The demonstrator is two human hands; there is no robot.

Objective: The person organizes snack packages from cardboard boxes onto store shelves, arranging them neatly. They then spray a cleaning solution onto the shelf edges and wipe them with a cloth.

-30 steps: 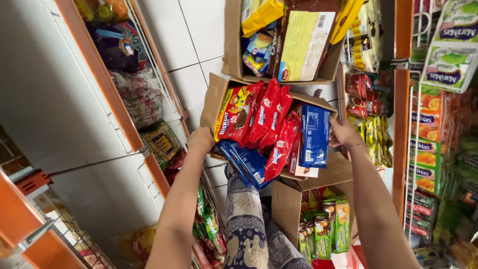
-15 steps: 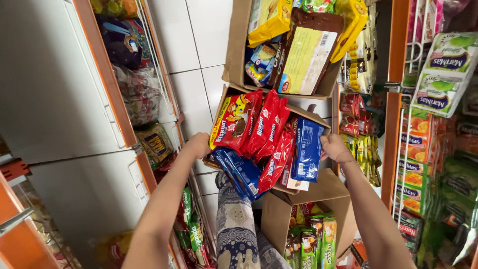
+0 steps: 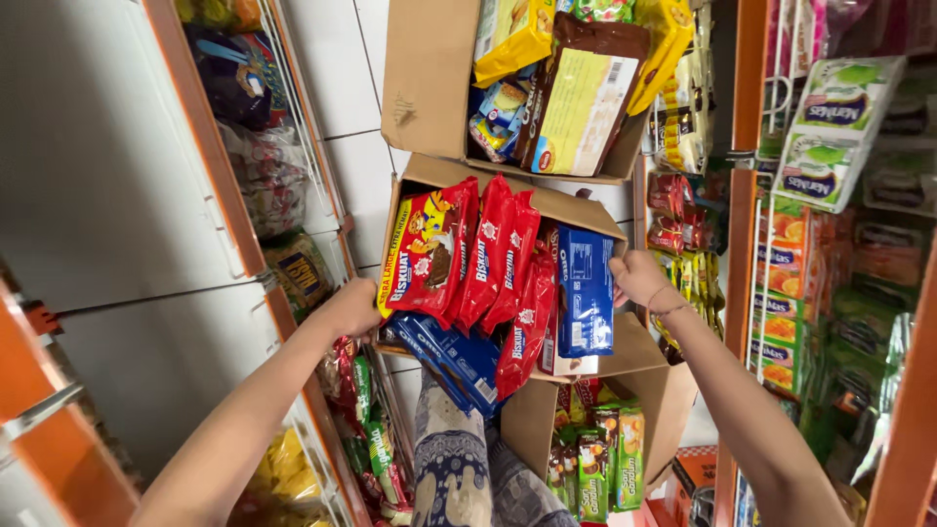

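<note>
Two hands held a full cardboard box of snack packets in a narrow shop aisle.

The left hand gripped one side of the box and the right hand the other, fingers closed on the cardboard, so the box hung between them above the person's legs. Red biscuit packets and blue packets stood crammed above the fingers, some leaning past the rim; a tilt could probably have spilled them. A second open box sat just beyond, and a third below the right hand. The fingertips were hidden behind the cardboard, and the box's bottom could not be seen.
</note>
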